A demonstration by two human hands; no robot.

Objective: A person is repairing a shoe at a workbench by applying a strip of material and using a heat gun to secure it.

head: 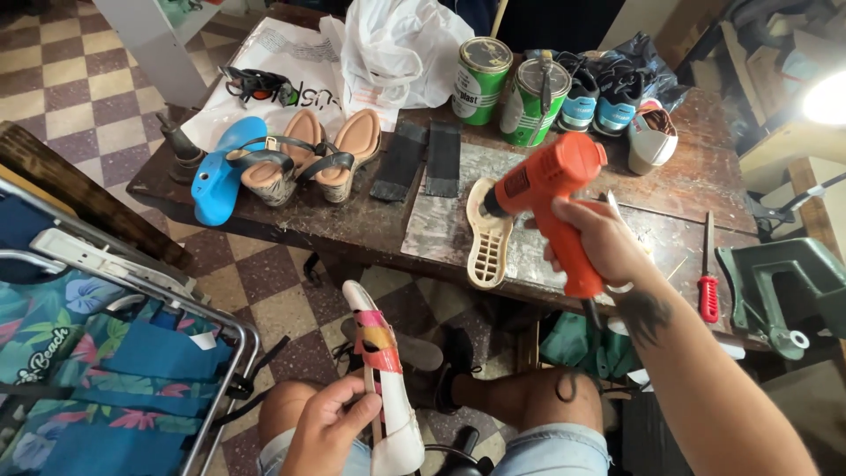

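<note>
Heat gun (551, 189), orange and pistol-shaped, was clenched by its handle in the right hand (597, 242), raised over the front edge of the workbench (696, 189) with its nozzle pointing left, above a cream shoe sole (487, 234) lying tread-up on a grey mat (445, 225). Lower down, over the person's knees, the left hand (324, 432) grasped a white shoe (388, 388) with pink and orange straps, toe pointing up towards the bench. Farther back on the bench lay two dark rubber strips (421, 159), a pair of wedge sandals (304, 159), a blue clog (220, 172), two green tins (507, 88), blue sneakers (599, 101) and a white plastic bag (397, 48). A red-handled tool (708, 282) lay near a green vise (780, 286) at the right.
</note>
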